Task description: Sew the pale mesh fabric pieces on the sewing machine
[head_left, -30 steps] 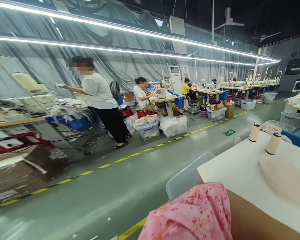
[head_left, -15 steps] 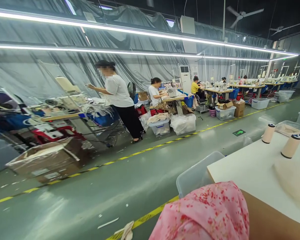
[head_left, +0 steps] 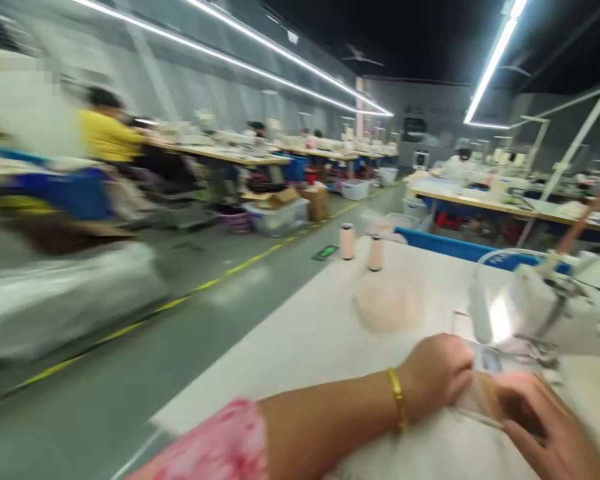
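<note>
Over the white sewing table, my left hand is closed, with a yellow bangle on its wrist. My right hand faces it, fingers curved and thumb bent in. Between them is a pale thin piece that both hands grip; motion blur hides what kind it is. Just beyond the hands stands a white sewing machine, also smeared. A round pale beige patch of material lies on the table ahead of my left hand.
Two peach thread cones, one nearer and one farther, stand at the table's far left corner. A blue trough runs along the far edge. Left, across the aisle, a person in yellow sits by plastic bins.
My view has swung right, from the aisle and the standing co-worker to my own table. Both hands and the sewing machine have come into sight; before, only my left sleeve and arm showed.
</note>
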Demonstrator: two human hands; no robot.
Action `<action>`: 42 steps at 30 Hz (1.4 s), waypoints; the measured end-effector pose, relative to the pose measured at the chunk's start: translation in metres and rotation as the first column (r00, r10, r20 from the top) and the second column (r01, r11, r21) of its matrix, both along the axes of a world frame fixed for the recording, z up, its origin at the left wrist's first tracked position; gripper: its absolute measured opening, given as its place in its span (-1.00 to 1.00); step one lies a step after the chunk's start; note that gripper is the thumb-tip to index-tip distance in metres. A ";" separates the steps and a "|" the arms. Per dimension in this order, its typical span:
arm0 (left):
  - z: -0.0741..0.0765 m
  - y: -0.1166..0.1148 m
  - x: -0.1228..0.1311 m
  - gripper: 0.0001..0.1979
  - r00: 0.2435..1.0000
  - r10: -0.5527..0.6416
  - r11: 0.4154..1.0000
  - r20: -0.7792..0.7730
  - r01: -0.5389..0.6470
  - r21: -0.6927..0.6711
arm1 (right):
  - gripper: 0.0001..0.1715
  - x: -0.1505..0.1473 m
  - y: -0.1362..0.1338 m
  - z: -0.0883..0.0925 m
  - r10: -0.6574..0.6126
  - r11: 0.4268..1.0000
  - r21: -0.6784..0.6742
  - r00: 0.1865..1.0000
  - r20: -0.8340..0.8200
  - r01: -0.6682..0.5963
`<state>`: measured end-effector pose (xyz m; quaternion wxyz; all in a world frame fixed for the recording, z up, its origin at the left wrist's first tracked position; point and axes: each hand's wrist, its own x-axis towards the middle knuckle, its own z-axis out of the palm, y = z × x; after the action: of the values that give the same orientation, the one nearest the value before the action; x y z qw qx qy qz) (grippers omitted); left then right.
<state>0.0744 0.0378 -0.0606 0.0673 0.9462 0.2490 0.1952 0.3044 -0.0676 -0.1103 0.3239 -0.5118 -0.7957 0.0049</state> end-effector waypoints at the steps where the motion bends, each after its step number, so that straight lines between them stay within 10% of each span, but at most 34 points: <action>1: -0.001 -0.001 0.000 -0.83 0.998 -0.032 0.999 0.047 0.032 -0.003 | -0.49 0.001 -0.004 0.009 -0.038 0.996 -0.084 0.999 -0.021 0.036; 4: -0.004 -0.003 0.003 -0.77 0.966 -0.068 0.996 0.250 0.080 -0.036 | -0.42 -0.008 0.000 0.027 -0.069 0.985 -0.163 0.989 -0.130 0.047; 8: -0.006 -0.008 0.007 -0.74 0.943 -0.120 0.988 0.309 0.144 -0.056 | -0.88 -0.021 0.012 0.034 -0.109 0.968 -0.246 0.963 -0.247 0.047; 23: -0.008 -0.005 0.007 -0.83 0.946 -0.101 0.989 0.308 0.128 -0.069 | -0.80 -0.018 0.008 0.037 -0.174 0.918 -0.396 0.913 -0.369 0.015; 42: -0.003 -0.013 0.012 -0.79 0.886 -0.117 0.981 0.448 0.033 0.191 | -0.69 -0.024 0.009 0.036 0.002 0.993 -0.115 0.954 -0.298 -0.038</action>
<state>0.0866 0.0244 -0.0633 0.0468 0.8847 0.1709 0.4311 0.2807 -0.0585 -0.0745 0.4088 -0.5155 -0.7413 0.1328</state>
